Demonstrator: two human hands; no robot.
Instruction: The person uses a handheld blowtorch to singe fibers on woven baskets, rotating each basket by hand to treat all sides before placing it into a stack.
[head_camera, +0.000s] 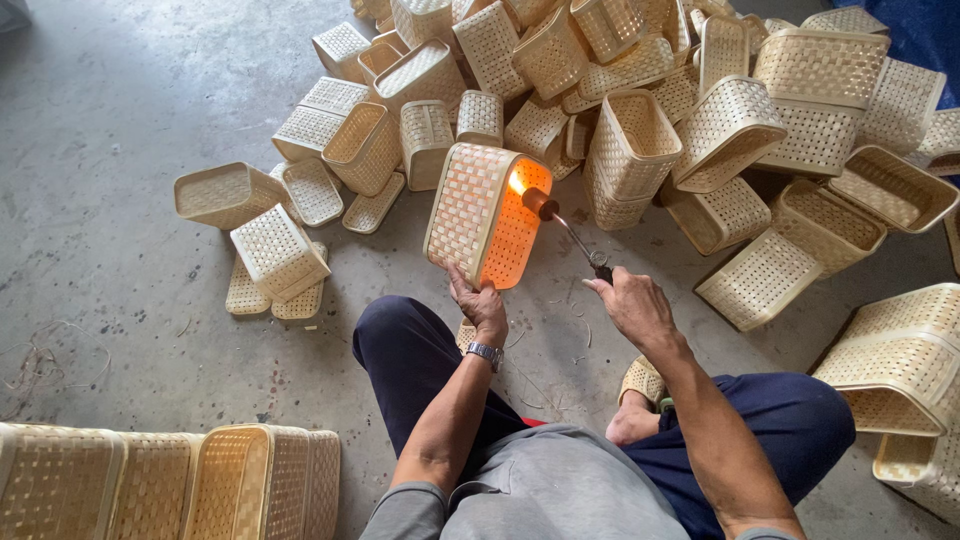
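My left hand (481, 303) grips the lower rim of a woven bamboo basket (470, 208) that is tilted on its side, its opening turned toward me. Inside, the basket glows orange from a flame. My right hand (632, 302) holds a gas torch (565, 230) by its handle. The torch's thin metal tube runs up and left, and its nozzle sits at the basket's upper rim with the flame burning into the opening. A metal watch is on my left wrist. I sit on the concrete floor with my knees spread.
A large heap of similar pale woven baskets (640, 120) covers the floor ahead and to the right. A row of baskets (170, 480) stands at the lower left. More baskets (900, 370) lie by my right knee. Bare grey concrete (90, 120) spreads to the left.
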